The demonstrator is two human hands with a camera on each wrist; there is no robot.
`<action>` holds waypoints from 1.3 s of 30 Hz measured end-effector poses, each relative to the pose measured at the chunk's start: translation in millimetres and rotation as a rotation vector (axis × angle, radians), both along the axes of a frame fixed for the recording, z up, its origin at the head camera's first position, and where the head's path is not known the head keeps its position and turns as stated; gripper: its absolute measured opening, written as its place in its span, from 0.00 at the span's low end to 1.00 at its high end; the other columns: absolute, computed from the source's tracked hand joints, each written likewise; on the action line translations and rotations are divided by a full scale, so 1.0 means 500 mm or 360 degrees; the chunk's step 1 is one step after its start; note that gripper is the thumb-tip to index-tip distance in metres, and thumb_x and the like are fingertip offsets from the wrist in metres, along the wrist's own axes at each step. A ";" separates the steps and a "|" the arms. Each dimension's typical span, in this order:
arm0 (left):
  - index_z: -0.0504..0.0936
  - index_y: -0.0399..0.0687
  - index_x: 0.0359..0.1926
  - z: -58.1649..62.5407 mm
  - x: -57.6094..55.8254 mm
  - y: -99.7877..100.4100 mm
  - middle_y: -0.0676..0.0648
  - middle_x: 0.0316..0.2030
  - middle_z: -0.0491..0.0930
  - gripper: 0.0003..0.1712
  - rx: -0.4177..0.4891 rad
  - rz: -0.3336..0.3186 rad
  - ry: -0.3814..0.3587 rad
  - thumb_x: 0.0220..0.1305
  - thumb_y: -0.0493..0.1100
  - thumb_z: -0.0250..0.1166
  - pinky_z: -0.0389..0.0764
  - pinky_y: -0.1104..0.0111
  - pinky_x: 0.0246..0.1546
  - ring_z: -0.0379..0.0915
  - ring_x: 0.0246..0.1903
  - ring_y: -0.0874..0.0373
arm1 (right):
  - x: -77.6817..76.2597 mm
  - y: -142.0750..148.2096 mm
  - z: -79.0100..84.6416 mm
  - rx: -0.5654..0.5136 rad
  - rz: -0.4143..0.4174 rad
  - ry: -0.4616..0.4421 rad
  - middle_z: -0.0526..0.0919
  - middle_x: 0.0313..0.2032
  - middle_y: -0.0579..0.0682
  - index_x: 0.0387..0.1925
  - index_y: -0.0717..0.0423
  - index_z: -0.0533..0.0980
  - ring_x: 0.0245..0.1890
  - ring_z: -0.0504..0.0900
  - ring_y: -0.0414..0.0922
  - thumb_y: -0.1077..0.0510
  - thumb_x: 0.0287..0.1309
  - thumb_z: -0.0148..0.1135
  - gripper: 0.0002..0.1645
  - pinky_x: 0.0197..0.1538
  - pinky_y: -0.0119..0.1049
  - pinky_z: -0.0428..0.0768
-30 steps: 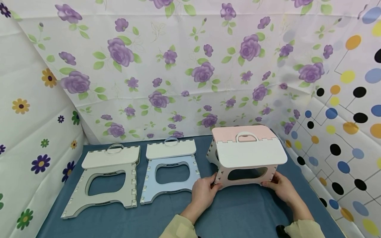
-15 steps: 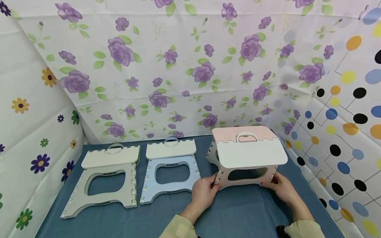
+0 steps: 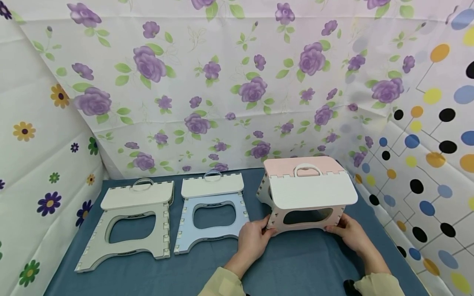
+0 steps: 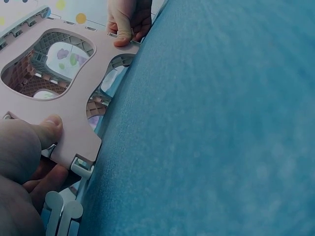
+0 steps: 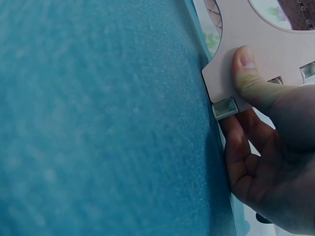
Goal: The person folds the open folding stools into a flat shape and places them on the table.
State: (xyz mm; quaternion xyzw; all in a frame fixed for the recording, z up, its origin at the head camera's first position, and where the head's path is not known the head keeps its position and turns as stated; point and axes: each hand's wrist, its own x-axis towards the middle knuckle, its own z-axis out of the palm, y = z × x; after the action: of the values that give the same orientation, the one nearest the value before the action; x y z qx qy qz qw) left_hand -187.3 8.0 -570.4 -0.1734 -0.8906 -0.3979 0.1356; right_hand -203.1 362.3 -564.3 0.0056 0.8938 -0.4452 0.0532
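Note:
A pink and white folding stool point(image 3: 311, 191) stands unfolded at the right of the table, its carrying handle raised on the seat. My left hand point(image 3: 253, 241) pinches the foot of its near left leg, thumb on the front panel and fingers behind, as the left wrist view shows with the pink leg panel point(image 4: 74, 113). On the near right foot, my right hand point(image 3: 351, 233) grips the same way; in the right wrist view the thumb point(image 5: 248, 73) presses the panel's face and the fingers curl behind it.
Flat on the blue tablecloth point(image 3: 296, 263) lie a folded blue and white stool point(image 3: 212, 187) beside my left hand and a folded grey-white stool point(image 3: 137, 197) farther left. A flowered curtain point(image 3: 222, 98) hangs behind, and a dotted one point(image 3: 418, 213) borders the right side.

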 end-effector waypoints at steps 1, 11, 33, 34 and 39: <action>0.89 0.52 0.63 0.000 0.000 0.000 0.49 0.44 0.92 0.27 -0.0002 0.0001 -0.0002 0.66 0.53 0.77 0.85 0.63 0.35 0.88 0.38 0.56 | 0.000 0.000 0.000 -0.0002 0.0000 -0.0002 0.86 0.52 0.57 0.66 0.62 0.75 0.47 0.82 0.49 0.51 0.69 0.74 0.32 0.46 0.40 0.80; 0.89 0.51 0.63 0.003 0.002 0.001 0.49 0.44 0.92 0.27 -0.0008 0.0012 0.0016 0.65 0.52 0.78 0.85 0.63 0.34 0.88 0.38 0.56 | 0.001 0.001 0.001 -0.0015 0.0000 -0.0004 0.86 0.51 0.56 0.66 0.61 0.75 0.47 0.82 0.49 0.51 0.69 0.74 0.32 0.45 0.40 0.79; 0.90 0.52 0.62 0.004 0.003 -0.002 0.50 0.44 0.92 0.26 0.0008 -0.0004 0.0032 0.65 0.52 0.78 0.85 0.62 0.35 0.88 0.39 0.57 | -0.001 0.000 0.003 -0.0011 0.0004 0.0000 0.87 0.51 0.56 0.65 0.61 0.77 0.47 0.82 0.48 0.51 0.69 0.74 0.30 0.45 0.39 0.79; 0.89 0.52 0.62 0.003 0.003 -0.002 0.50 0.44 0.92 0.26 0.0006 -0.0004 0.0031 0.65 0.52 0.78 0.85 0.62 0.35 0.88 0.39 0.57 | -0.001 0.000 0.003 -0.0006 0.0005 0.0002 0.87 0.51 0.56 0.65 0.61 0.77 0.47 0.81 0.48 0.51 0.69 0.74 0.30 0.45 0.39 0.79; 0.89 0.52 0.62 0.003 0.003 0.000 0.50 0.44 0.92 0.26 0.0004 -0.0003 0.0037 0.65 0.52 0.78 0.85 0.63 0.35 0.89 0.39 0.57 | -0.001 0.001 0.001 -0.0006 0.0008 0.0005 0.87 0.51 0.56 0.64 0.62 0.77 0.46 0.82 0.48 0.52 0.69 0.74 0.29 0.44 0.39 0.79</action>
State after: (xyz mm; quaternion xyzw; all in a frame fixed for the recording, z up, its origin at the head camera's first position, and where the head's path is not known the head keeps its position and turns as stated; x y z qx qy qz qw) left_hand -185.9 7.8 -568.8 -0.1787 -0.8884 -0.3969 0.1459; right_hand -203.5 363.0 -563.7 0.0025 0.8931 -0.4467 0.0531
